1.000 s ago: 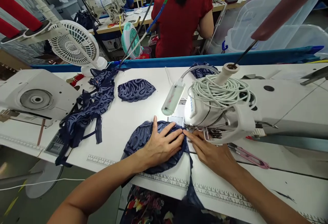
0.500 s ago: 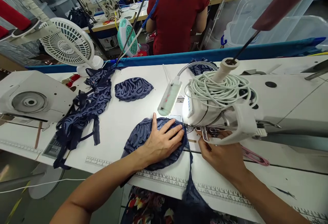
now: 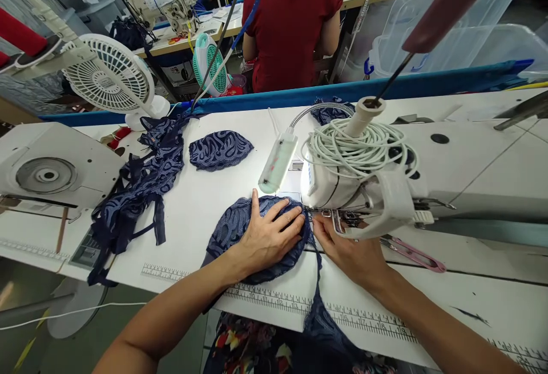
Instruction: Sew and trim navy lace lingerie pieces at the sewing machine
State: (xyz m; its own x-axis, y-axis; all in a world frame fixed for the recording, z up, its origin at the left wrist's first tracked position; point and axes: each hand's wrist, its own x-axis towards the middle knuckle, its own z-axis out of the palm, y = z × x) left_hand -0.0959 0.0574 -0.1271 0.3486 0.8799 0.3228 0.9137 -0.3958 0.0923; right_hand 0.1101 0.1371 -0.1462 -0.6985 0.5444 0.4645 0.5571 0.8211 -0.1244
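The left hand (image 3: 270,242) lies flat and spread on the navy lace cup (image 3: 229,228), whose right edge sits at the sewing machine (image 3: 319,188); uneven pressure there could bunch the lace. The right hand (image 3: 355,251) is just beside it, not touching, with some fingers hidden by the machine, so I cannot tell whether they pinch anything; working that close, one could get pricked. Farther out, the narrow navy strip (image 3: 318,291) trailing over the white table (image 3: 180,202) could snag and pull the cup askew.
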